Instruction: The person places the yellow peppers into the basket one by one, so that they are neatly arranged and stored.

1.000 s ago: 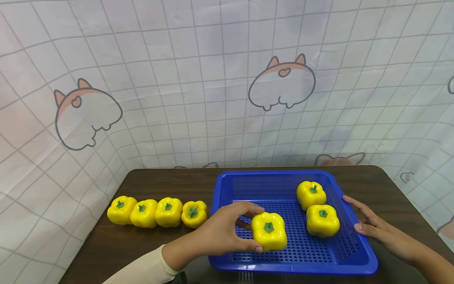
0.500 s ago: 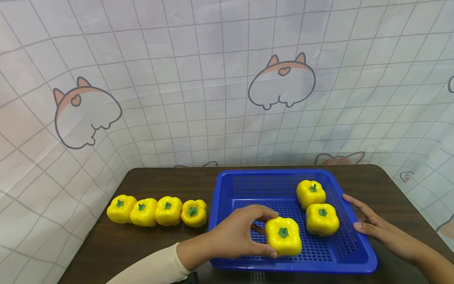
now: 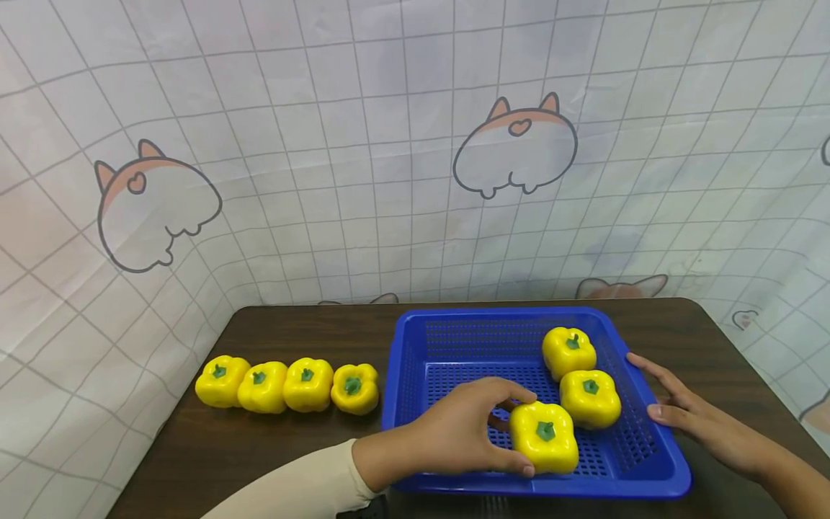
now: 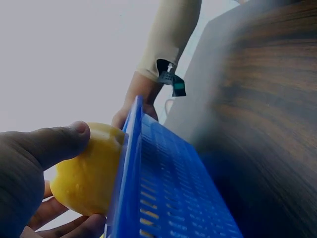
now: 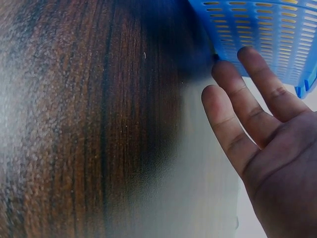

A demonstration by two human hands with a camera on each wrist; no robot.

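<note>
My left hand [image 3: 457, 432] holds a yellow bell pepper [image 3: 546, 448] with a green stem between thumb and fingers, over the front part of the blue plastic basket [image 3: 480, 315]. In the left wrist view the thumb presses one side of the pepper [image 4: 91, 173], with fingers curled beneath it, close by the basket rim. Two more yellow peppers stand in the basket's right half, a rear one [image 3: 568, 353] and a front one [image 3: 590, 398]. My right hand [image 3: 713, 425] rests at the basket's right side; its fingers [image 5: 230, 126] reach out loosely straight in the right wrist view.
Left of the basket, several yellow bell peppers [image 3: 308, 384] stand in a row on the dark wooden table [image 3: 311, 321]. Behind the table hangs a white gridded cloth [image 3: 350, 180] with cartoon animal prints.
My left hand has carried its pepper rightward across the basket, nearer to the two peppers there. The right hand, the basket and the row of peppers have stayed in place.
</note>
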